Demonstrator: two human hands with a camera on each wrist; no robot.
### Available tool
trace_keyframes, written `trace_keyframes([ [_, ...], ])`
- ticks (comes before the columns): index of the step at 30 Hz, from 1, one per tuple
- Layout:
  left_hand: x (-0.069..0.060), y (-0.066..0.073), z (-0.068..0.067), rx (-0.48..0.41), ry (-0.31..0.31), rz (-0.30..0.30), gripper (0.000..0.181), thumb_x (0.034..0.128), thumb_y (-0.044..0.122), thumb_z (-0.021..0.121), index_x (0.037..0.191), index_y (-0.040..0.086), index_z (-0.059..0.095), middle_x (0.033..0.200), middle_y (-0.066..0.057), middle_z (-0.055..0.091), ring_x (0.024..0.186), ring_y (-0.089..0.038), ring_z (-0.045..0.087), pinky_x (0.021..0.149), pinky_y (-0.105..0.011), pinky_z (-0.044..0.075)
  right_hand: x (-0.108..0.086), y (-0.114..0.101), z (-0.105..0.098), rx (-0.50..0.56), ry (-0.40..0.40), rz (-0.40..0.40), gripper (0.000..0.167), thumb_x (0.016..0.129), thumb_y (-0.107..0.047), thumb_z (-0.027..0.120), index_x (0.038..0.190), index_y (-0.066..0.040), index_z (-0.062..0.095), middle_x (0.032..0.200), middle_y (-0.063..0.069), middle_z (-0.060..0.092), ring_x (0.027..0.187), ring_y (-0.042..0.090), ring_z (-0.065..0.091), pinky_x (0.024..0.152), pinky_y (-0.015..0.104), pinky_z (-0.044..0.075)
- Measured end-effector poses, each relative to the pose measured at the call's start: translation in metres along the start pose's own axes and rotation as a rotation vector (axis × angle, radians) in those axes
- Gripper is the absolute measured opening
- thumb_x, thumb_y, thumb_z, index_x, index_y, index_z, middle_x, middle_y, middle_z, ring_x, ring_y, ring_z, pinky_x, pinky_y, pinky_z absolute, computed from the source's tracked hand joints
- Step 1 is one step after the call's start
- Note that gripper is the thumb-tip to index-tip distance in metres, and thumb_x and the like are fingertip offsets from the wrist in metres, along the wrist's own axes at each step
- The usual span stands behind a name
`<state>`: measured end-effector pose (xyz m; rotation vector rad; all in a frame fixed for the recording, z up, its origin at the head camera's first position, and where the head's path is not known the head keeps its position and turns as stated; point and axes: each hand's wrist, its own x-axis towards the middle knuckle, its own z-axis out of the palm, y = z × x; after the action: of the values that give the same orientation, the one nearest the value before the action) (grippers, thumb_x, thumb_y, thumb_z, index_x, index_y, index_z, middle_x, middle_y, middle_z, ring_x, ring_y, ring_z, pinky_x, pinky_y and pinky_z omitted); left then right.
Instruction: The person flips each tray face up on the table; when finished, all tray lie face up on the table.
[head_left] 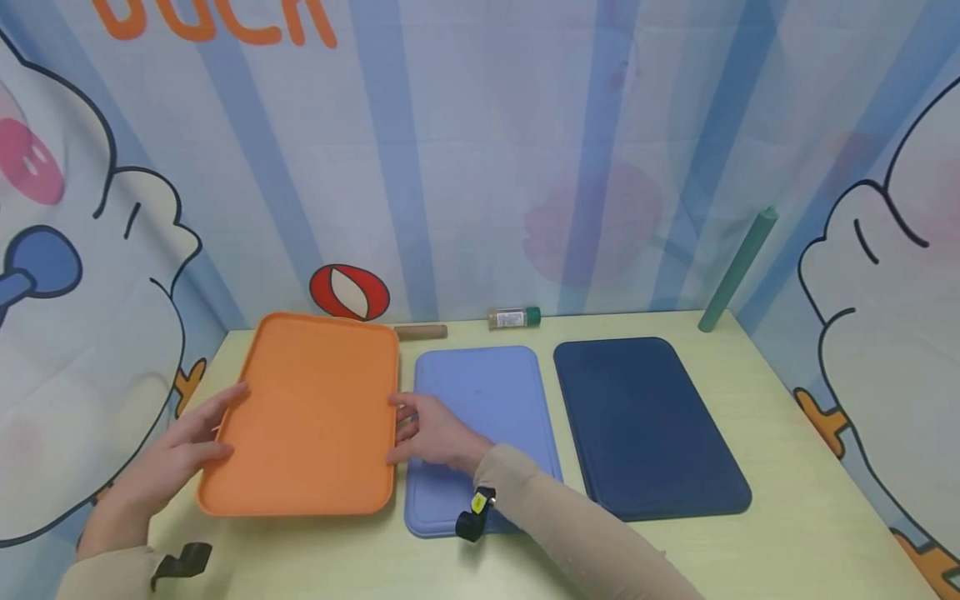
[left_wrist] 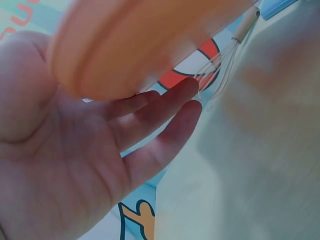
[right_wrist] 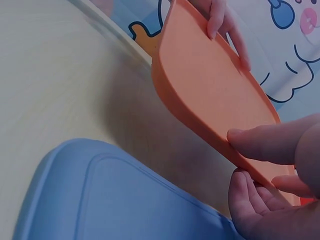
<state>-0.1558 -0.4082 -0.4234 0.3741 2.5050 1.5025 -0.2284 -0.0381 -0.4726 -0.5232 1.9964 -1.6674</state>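
Observation:
Both hands hold an orange tray by its opposite long edges, raised off the table. My left hand grips the left edge; its thumb and a finger show over the rim, while other fingers extend beneath the tray in the left wrist view. On the other side, my right hand pinches the right edge, thumb above and fingers curled under, as the right wrist view shows. Under the right forearm lies a light blue tray, partly covered by the arm. A whisk lies behind the orange tray; only its handle shows in the head view.
A dark blue tray lies right of the light blue one. At the table's back edge lies a small jar with a green cap. A long green cylinder leans against the printed cloth wall at the back right.

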Motion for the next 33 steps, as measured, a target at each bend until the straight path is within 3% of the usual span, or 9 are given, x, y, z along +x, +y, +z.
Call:
trace_keyframes([
  [4, -0.001, -0.002, -0.002, 0.020, -0.025, -0.023, 0.074, 0.1076, 0.005, 0.052, 0.170, 0.011, 0.013, 0.172, -0.028, 0.012, 0.149, -0.019, 0.036, 0.093, -0.017, 0.051, -0.001, -0.001, 0.002, -0.024, 0.009, 0.009, 0.087, 0.078, 0.011, 0.087, 0.154, -0.004, 0.049, 0.125, 0.010, 0.061, 0.095, 0.021, 0.068, 0.077, 0.027, 0.056],
  [9, -0.001, -0.006, 0.000, 0.049, -0.042, -0.031, 0.073, 0.1066, 0.008, 0.056, 0.168, 0.005, 0.016, 0.169, -0.033, 0.014, 0.130, 0.013, 0.042, 0.091, -0.019, 0.053, -0.003, -0.003, 0.003, -0.082, 0.013, 0.024, 0.086, 0.078, 0.009, 0.087, 0.154, -0.004, 0.049, 0.124, 0.009, 0.062, 0.094, 0.018, 0.068, 0.078, 0.028, 0.057],
  [10, -0.001, -0.007, 0.000, 0.054, -0.045, -0.041, 0.074, 0.1063, 0.008, 0.057, 0.168, 0.004, 0.017, 0.169, -0.033, 0.016, 0.130, 0.012, 0.043, 0.090, -0.020, 0.053, -0.004, -0.003, 0.003, -0.093, 0.012, 0.026, 0.085, 0.079, 0.009, 0.087, 0.154, -0.003, 0.049, 0.124, 0.009, 0.062, 0.093, 0.017, 0.068, 0.077, 0.027, 0.058],
  [13, 0.000, -0.008, 0.001, 0.067, -0.060, -0.072, 0.074, 0.1059, 0.009, 0.059, 0.168, 0.005, 0.018, 0.170, -0.031, 0.017, 0.143, -0.019, 0.047, 0.089, -0.022, 0.054, -0.004, -0.002, 0.003, -0.115, 0.009, 0.037, 0.085, 0.079, 0.009, 0.086, 0.155, -0.002, 0.049, 0.124, 0.009, 0.063, 0.093, 0.016, 0.069, 0.076, 0.027, 0.057],
  [16, 0.001, -0.010, 0.002, 0.069, -0.078, -0.081, 0.074, 0.1058, 0.009, 0.059, 0.168, 0.004, 0.017, 0.169, -0.031, 0.017, 0.144, -0.056, 0.036, 0.088, -0.024, 0.056, -0.005, -0.002, 0.003, -0.122, 0.008, 0.045, 0.085, 0.080, 0.011, 0.085, 0.155, -0.001, 0.048, 0.124, 0.010, 0.063, 0.091, 0.015, 0.069, 0.074, 0.026, 0.057],
  [21, 0.001, -0.012, 0.004, 0.085, -0.086, -0.057, 0.074, 0.1059, 0.010, 0.061, 0.166, 0.000, 0.018, 0.168, -0.033, 0.018, 0.142, -0.064, 0.032, 0.087, -0.023, 0.056, -0.005, -0.001, 0.004, -0.128, 0.012, 0.046, 0.083, 0.079, 0.012, 0.085, 0.154, -0.001, 0.050, 0.120, 0.009, 0.063, 0.088, 0.014, 0.068, 0.072, 0.027, 0.056],
  [25, 0.002, -0.013, 0.004, 0.119, -0.074, -0.048, 0.075, 0.1049, 0.012, 0.063, 0.165, 0.000, 0.021, 0.167, -0.033, 0.022, 0.138, -0.061, 0.041, 0.087, -0.022, 0.055, -0.005, -0.001, 0.003, -0.138, 0.011, 0.047, 0.082, 0.080, 0.011, 0.084, 0.153, 0.000, 0.050, 0.119, 0.009, 0.063, 0.087, 0.014, 0.069, 0.072, 0.027, 0.057],
  [30, 0.003, -0.015, 0.005, 0.133, -0.073, -0.055, 0.076, 0.1035, 0.015, 0.066, 0.165, -0.001, 0.024, 0.166, -0.032, 0.025, 0.125, -0.012, 0.059, 0.086, -0.024, 0.056, -0.006, -0.003, 0.003, -0.155, 0.006, 0.051, 0.080, 0.081, 0.010, 0.084, 0.153, 0.001, 0.050, 0.120, 0.010, 0.063, 0.088, 0.014, 0.070, 0.073, 0.028, 0.058],
  [33, 0.004, -0.015, 0.005, 0.131, -0.079, -0.067, 0.077, 0.1028, 0.015, 0.067, 0.164, -0.002, 0.024, 0.166, -0.033, 0.025, 0.122, -0.010, 0.061, 0.085, -0.024, 0.056, -0.006, -0.004, 0.004, -0.160, 0.007, 0.062, 0.079, 0.081, 0.009, 0.085, 0.152, 0.001, 0.051, 0.121, 0.010, 0.064, 0.090, 0.016, 0.070, 0.074, 0.029, 0.058],
])
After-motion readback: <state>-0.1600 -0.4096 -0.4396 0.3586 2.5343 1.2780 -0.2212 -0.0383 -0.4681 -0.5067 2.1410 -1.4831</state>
